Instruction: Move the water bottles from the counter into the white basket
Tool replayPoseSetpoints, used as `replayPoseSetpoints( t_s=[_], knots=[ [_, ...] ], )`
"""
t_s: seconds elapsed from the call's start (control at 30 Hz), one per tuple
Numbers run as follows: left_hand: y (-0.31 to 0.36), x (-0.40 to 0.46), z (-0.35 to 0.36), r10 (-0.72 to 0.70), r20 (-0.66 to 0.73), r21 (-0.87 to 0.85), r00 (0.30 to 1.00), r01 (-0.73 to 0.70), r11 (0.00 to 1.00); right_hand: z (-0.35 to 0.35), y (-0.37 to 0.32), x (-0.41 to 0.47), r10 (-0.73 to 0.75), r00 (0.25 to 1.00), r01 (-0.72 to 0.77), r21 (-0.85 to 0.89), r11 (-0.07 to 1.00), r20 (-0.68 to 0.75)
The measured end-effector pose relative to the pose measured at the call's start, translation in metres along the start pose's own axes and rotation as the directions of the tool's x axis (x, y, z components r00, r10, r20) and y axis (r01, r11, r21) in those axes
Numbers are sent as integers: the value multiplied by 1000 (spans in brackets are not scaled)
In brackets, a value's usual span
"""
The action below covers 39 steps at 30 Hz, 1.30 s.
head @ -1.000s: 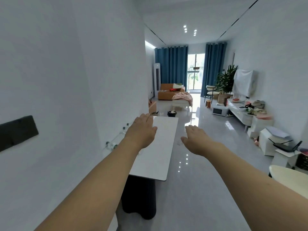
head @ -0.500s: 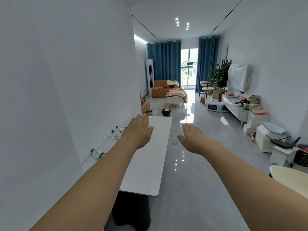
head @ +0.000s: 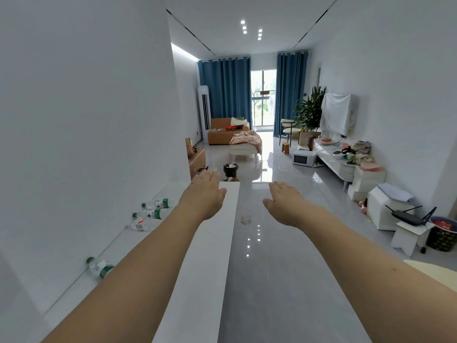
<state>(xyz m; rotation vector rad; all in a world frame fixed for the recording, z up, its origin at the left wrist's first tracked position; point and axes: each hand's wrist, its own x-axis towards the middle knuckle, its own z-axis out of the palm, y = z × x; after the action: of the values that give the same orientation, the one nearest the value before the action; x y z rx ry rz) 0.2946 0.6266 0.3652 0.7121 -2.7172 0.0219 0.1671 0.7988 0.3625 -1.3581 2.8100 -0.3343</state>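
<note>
- My left hand (head: 206, 194) and right hand (head: 284, 203) reach forward apart, palms down, fingers straight, holding nothing.
- Left of my left hand, three water bottles (head: 150, 214) lie clustered on the white counter (head: 197, 268) by the wall.
- A fourth bottle (head: 99, 266) lies beside my left forearm.

We hold both arms stretched straight out ahead, bare forearms running from the near edge toward the far middle. Our left hand (head: 206, 194) lies palm down with fingers straight and together, holding nothing. Our right hand (head: 284, 201) matches it, flat and empty, thumb out to the left.
</note>
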Motion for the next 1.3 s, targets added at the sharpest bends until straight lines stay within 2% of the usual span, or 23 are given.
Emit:
replayPoseSetpoints(
  t_s=[0.33, 0.67, 1.0, 1.3],
  knots=[
    [42, 149, 61, 43, 8, 12, 999, -43, 999, 1, 109, 120, 44, 999, -44, 9, 999, 8],
    [87, 306, 96, 46, -17, -10, 999, -46, 999, -24, 203, 269, 16, 1000, -17, -30, 999, -23],
    [66, 445, 154, 38, 11, 33, 999, -38, 999, -3, 248, 414, 17, 1000, -17, 11, 1000, -8],
    [21, 605, 198, 59, -7, -3, 998, -59, 998, -8, 265, 573, 43, 999, -44, -14, 999, -30]
  ],
)
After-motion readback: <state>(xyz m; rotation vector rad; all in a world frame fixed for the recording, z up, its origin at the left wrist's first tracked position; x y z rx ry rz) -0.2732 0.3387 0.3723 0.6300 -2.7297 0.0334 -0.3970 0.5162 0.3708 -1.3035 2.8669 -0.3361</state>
